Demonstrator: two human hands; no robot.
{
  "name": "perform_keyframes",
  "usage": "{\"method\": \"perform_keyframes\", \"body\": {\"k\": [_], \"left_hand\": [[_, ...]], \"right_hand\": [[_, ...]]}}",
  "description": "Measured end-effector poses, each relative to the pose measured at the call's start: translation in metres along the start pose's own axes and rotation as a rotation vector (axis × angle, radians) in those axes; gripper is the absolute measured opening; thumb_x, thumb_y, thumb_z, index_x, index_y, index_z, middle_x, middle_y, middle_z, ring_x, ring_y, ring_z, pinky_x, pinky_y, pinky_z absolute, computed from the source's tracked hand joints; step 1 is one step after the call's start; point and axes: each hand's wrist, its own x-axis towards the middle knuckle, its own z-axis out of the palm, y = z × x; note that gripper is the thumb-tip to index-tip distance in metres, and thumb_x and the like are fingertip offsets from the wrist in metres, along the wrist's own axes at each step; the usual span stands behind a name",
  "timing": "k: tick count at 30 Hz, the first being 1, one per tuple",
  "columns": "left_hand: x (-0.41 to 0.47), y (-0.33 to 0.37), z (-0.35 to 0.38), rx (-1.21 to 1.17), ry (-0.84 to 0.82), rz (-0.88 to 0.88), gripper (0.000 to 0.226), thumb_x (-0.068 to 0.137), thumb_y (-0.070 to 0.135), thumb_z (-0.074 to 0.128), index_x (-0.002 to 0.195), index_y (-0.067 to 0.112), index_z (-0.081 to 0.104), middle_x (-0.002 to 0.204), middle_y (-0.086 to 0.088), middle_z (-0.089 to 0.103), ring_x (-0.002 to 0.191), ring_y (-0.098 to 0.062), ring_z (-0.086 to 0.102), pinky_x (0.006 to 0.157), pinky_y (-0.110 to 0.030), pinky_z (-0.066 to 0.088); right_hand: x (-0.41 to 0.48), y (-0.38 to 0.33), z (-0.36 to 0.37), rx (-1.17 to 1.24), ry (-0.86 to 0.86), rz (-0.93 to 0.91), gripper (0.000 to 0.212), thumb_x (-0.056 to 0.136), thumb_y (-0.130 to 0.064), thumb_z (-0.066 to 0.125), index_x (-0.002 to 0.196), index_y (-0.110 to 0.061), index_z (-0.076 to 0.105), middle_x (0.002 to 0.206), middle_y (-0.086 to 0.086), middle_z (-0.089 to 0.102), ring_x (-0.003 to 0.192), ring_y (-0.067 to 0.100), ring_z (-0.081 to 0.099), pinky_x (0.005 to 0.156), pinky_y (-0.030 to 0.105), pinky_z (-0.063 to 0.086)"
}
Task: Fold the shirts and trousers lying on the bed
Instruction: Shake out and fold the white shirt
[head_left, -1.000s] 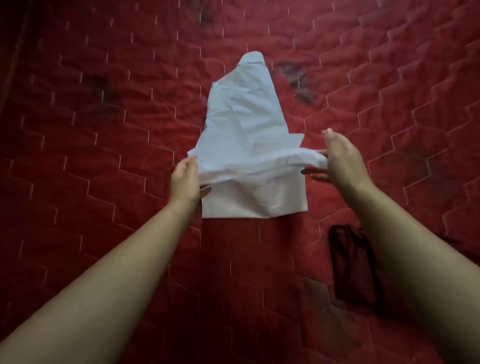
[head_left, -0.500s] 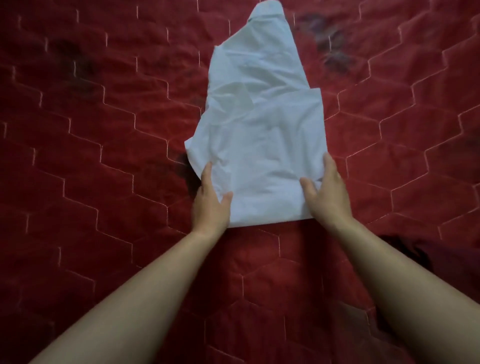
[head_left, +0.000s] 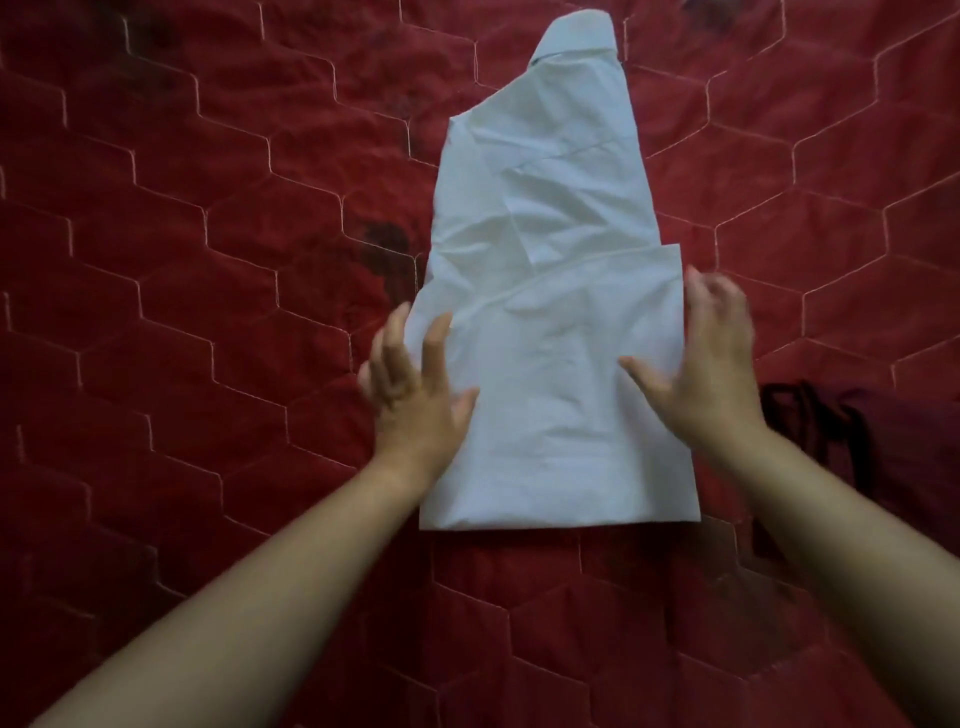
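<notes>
A pale blue-white shirt (head_left: 550, 291) lies partly folded on the red quilt, narrow at its far collar end and squared at its near edge. A folded-over lower panel covers its near half. My left hand (head_left: 415, 384) rests with fingers spread on the shirt's left edge. My right hand (head_left: 701, 358) lies flat with spread fingers on the right edge of the folded panel. Neither hand grips the cloth. Both hands are slightly blurred.
The red quilted bedcover (head_left: 208, 260) with hexagon stitching fills the view. A dark maroon garment with black straps (head_left: 852, 447) lies at the right, just beyond my right wrist.
The lifted lower part of the shirt was laid down flat. My hands then let go of it and slid up along both side edges; the view moved closer.
</notes>
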Motion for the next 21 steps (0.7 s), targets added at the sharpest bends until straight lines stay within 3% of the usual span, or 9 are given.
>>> {"method": "perform_keyframes", "body": {"k": [4, 6, 8, 12, 15, 18, 21], "left_hand": [[0.053, 0.009, 0.003, 0.062, -0.118, 0.207, 0.071, 0.081, 0.037, 0.066, 0.142, 0.021, 0.032, 0.135, -0.008, 0.041, 0.123, -0.028, 0.038, 0.094, -0.045, 0.037], [0.058, 0.005, 0.008, 0.061, -0.212, 0.178, 0.066, 0.086, 0.041, 0.059, 0.142, 0.019, 0.030, 0.131, -0.005, 0.046, 0.120, -0.026, 0.043, 0.092, -0.042, 0.038], [0.052, 0.000, 0.010, 0.032, -0.253, 0.142, 0.059, 0.088, 0.040, 0.057, 0.138, 0.018, 0.034, 0.129, -0.006, 0.049, 0.115, -0.027, 0.049, 0.090, -0.041, 0.040], [0.032, -0.007, 0.009, -0.043, -0.283, 0.145, 0.033, 0.090, 0.032, 0.056, 0.115, 0.012, 0.051, 0.108, -0.008, 0.061, 0.099, -0.031, 0.057, 0.077, -0.038, 0.041], [0.023, -0.007, 0.008, -0.089, -0.296, 0.140, 0.023, 0.092, 0.030, 0.053, 0.103, 0.010, 0.056, 0.100, -0.006, 0.059, 0.095, -0.026, 0.055, 0.068, -0.035, 0.037], [0.024, -0.005, 0.002, -0.172, -0.263, 0.098, 0.017, 0.092, 0.029, 0.053, 0.098, 0.013, 0.056, 0.095, -0.002, 0.060, 0.091, -0.024, 0.056, 0.063, -0.030, 0.031], [0.045, 0.000, -0.017, -0.245, -0.173, 0.078, 0.012, 0.090, 0.022, 0.057, 0.093, 0.011, 0.058, 0.089, -0.007, 0.063, 0.086, -0.030, 0.058, 0.062, -0.030, 0.029]], "right_hand": [[0.049, -0.023, 0.005, -0.200, -0.209, -0.263, 0.086, 0.073, -0.044, 0.073, 0.145, -0.026, 0.029, 0.149, 0.002, 0.028, 0.138, 0.025, 0.021, 0.108, 0.052, 0.024], [0.055, -0.024, 0.010, -0.252, -0.292, -0.259, 0.082, 0.073, -0.049, 0.070, 0.143, -0.031, 0.031, 0.142, 0.000, 0.036, 0.133, 0.023, 0.028, 0.103, 0.049, 0.026], [0.052, -0.020, 0.010, -0.277, -0.265, -0.243, 0.072, 0.073, -0.051, 0.070, 0.135, -0.028, 0.040, 0.128, 0.000, 0.046, 0.122, 0.024, 0.039, 0.093, 0.044, 0.030], [0.036, -0.008, 0.005, -0.283, -0.289, -0.162, 0.056, 0.074, -0.050, 0.070, 0.117, -0.019, 0.052, 0.116, 0.000, 0.053, 0.113, 0.023, 0.043, 0.089, 0.040, 0.030], [0.026, -0.001, -0.001, -0.216, -0.294, -0.154, 0.038, 0.077, -0.037, 0.072, 0.106, -0.015, 0.060, 0.108, 0.000, 0.055, 0.109, 0.025, 0.043, 0.087, 0.042, 0.036], [0.029, -0.005, -0.010, -0.066, -0.279, -0.167, 0.012, 0.079, -0.019, 0.070, 0.086, -0.013, 0.062, 0.085, 0.000, 0.062, 0.087, 0.027, 0.055, 0.069, 0.040, 0.044], [0.052, -0.026, -0.026, -0.077, -0.221, -0.231, 0.006, 0.079, -0.013, 0.066, 0.084, -0.014, 0.062, 0.082, 0.002, 0.064, 0.082, 0.028, 0.056, 0.064, 0.041, 0.046]]}}
